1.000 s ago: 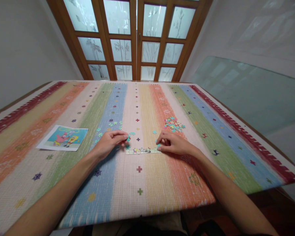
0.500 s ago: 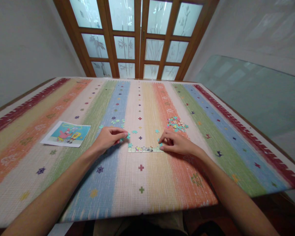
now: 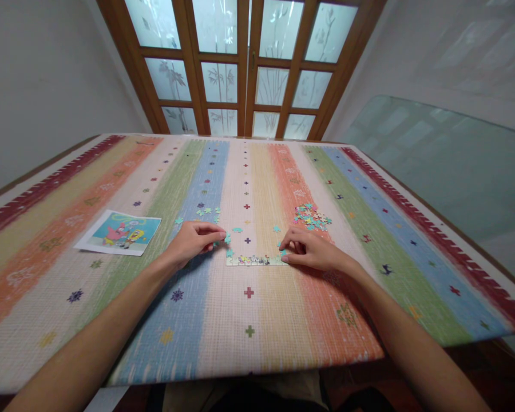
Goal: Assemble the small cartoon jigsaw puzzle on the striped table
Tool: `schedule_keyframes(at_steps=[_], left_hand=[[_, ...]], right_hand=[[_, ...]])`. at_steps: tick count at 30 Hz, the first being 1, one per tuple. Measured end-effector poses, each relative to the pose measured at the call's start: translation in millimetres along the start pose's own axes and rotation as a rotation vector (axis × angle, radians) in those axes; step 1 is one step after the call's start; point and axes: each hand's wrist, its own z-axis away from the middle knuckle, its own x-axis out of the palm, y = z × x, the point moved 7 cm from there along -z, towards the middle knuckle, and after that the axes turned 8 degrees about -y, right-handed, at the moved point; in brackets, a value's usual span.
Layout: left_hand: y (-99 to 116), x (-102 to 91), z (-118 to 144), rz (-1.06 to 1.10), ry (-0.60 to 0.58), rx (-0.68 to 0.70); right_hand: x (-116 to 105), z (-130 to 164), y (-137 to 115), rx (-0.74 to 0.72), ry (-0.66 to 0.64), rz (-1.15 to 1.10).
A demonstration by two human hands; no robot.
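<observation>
In the head view, the left hand (image 3: 195, 240) is reaching in from the left, its thumb and forefinger drawing close together at the edge of a teal piece (image 3: 228, 238); whether they are pinching it or only touching it, I cannot tell. The right hand (image 3: 306, 249) is resting at the right end of the joined strip (image 3: 255, 261), its thumb and forefinger standing slightly apart around a small teal corner piece (image 3: 283, 252). The fingers are partly hiding this one, so I cannot tell how firmly they are holding it.

The strip is lying flat between the two hands, running crosswise on the striped tablecloth (image 3: 227, 337). At its left end another teal bit (image 3: 230, 253) is standing up from the row, just below the left fingertips. Two single pieces are lying farther off: a left single (image 3: 237, 229) near the left fingertips and a right single (image 3: 277, 229) near the right hand.

Beyond the right hand, a mixed pile (image 3: 312, 218) is spreading over the orange stripe. Beyond the left hand, a loose cluster (image 3: 208, 212) is lying on the blue stripe. A cartoon picture (image 3: 122, 232) is lying to the left, well apart from the strip.
</observation>
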Motion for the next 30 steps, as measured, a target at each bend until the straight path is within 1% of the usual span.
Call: schedule_keyframes(at_steps=[7,11,17,24,30], left_hand=[[1.3,10.7,-0.7,-0.110,-0.065,0.057],[3.2,14.1,-0.6,-0.157,-0.076,0.083],[4.1,14.0,-0.4,-0.199,-0.072,0.088],[5.4,10.5,-0.5,-0.342,-0.009,0.155],[14.6,9.6,2.8,-0.499,0.026,0.242]], right_hand=[[-0.5,-0.1,-0.3,0.005,-0.005,-0.004],[-0.6,0.3,-1.4,-0.006,-0.004,-0.002],[-0.1,-0.2,-1.5,0.006,-0.004,-0.005],[0.1,-0.1,-0.8,0.002,0.004,-0.007],[-0.6,0.5,-2.0,-0.001,-0.001,-0.004]])
